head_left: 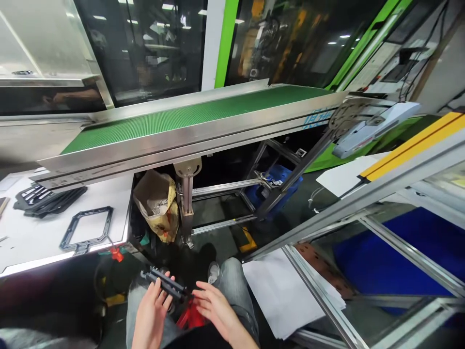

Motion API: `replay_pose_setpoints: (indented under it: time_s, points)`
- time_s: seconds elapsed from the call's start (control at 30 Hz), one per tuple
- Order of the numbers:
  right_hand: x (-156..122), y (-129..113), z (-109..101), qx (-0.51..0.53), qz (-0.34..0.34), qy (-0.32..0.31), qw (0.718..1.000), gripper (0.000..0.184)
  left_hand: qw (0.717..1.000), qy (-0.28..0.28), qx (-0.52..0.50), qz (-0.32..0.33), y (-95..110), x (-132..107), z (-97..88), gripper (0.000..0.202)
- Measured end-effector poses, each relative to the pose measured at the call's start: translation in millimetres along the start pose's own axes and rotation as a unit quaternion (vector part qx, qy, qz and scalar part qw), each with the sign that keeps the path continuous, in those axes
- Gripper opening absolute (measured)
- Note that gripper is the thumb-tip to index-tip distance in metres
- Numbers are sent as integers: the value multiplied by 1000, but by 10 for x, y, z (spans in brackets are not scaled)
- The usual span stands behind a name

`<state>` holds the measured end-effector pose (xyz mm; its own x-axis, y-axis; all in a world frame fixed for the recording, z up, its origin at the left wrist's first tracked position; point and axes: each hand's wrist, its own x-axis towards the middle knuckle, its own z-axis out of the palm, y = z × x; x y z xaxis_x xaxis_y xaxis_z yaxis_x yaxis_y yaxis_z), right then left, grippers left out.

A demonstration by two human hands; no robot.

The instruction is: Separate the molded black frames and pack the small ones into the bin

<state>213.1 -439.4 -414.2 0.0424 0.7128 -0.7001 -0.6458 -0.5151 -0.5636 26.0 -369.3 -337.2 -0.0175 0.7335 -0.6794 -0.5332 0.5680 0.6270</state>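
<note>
My left hand grips a black plastic moulded part low in the view, over my lap. My right hand is beside it, fingers partly spread, with the fingertips at the part's right end. Both hands hover above my knees in grey jeans. A red object shows between my legs, partly hidden by my hands.
A white worktable at the left carries a black frame and a stack of black parts. A green conveyor belt runs across behind. A bag of scraps stands under it. White sheets and aluminium framing lie to the right.
</note>
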Motion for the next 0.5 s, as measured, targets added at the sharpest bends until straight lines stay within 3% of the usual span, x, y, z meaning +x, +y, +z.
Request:
replay_pose_setpoints:
  time_s: [0.13,0.2,0.27,0.37,0.5]
  points:
    - [53,-55,-161,3,-19,7,1000,85,1000,-27,5,-3,-51,55,-66,20]
    - [91,-114,-265,3,-30,5,1000,89,999,-35,27,25,-60,60,-79,24]
    - [146,-175,-389,3,-42,13,999,94,993,-28,87,77,-25,46,-92,43]
    - [292,-212,-640,-22,-79,65,994,90,967,-47,195,159,170,-8,-120,74]
    - [619,-122,-1085,-92,-95,134,982,75,923,-118,294,220,617,-134,-152,73]
